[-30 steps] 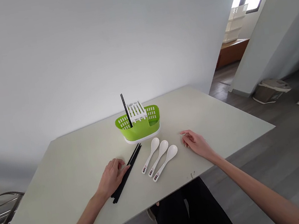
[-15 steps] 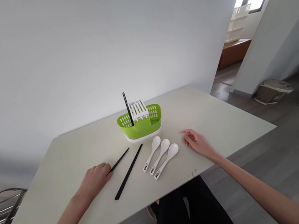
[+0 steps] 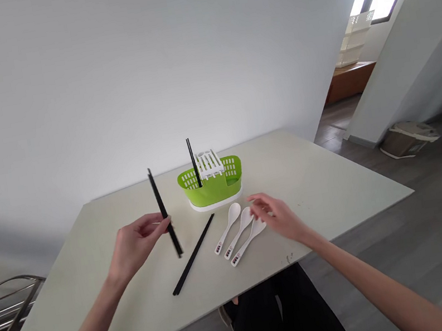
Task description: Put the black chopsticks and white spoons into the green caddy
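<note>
Pinched in my left hand is a pair of black chopsticks, raised off the table and nearly upright. My right hand hovers over the bowl ends of the white spoons with its fingers apart, holding nothing; it partly covers the rightmost spoon. Three spoons lie side by side. Between the spoons and my left hand, another black chopstick pair lies slanted on the table. Behind them stands a green basket with a white slotted rack and a white base; black chopsticks stand upright in its left part.
The pale table backs onto a grey-white wall. A metal-framed chair stands at the left. On the floor at the far right is a brown bin.
My left hand has lifted the chopsticks from the table and turned them upright. My right hand has moved left, over the spoons.
</note>
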A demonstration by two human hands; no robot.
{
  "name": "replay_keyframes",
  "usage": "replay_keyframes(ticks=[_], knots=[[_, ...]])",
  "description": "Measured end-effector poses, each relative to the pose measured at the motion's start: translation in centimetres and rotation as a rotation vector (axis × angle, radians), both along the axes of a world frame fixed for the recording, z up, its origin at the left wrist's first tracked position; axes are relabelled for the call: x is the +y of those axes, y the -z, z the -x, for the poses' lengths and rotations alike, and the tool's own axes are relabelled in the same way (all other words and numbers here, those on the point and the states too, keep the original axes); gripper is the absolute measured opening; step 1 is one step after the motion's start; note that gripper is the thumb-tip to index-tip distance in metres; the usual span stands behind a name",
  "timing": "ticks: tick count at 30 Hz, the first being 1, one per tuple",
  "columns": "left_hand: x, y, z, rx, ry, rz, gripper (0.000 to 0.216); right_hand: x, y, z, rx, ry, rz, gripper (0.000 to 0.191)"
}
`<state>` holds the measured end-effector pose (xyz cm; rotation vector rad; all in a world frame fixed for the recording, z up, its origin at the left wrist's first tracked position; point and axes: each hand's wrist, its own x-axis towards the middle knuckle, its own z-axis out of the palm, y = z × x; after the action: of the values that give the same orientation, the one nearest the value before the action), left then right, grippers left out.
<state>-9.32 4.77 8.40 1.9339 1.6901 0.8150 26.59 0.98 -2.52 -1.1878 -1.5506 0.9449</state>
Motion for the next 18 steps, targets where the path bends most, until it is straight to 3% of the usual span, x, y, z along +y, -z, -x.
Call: replay_keyframes(ticks=[3, 6, 12, 18], knots=[[-0.6, -0.7, -3.8, -0.379, -0.017, 0.071, 0.048, -0.5, -2.9, 4.9, 0.054, -0.256, 0.024, 0.044], [-0.4, 0.0, -6.0, -0.603, 0.017, 0.100, 0.047, -0.5, -4.1, 8.5, 0.185, -0.448, 0.161, 0.046], [0.6, 1.6, -5.4, -0.700, -0.050, 0.162, 0.047, -0.2, -3.5, 9.5, 0.258, -0.380, 0.162, 0.047], [1.1, 1.8, -5.4, -0.686, -0.049, 0.173, 0.044, 0.1, -2.6, 8.3, 0.265, -0.385, 0.176, 0.048]])
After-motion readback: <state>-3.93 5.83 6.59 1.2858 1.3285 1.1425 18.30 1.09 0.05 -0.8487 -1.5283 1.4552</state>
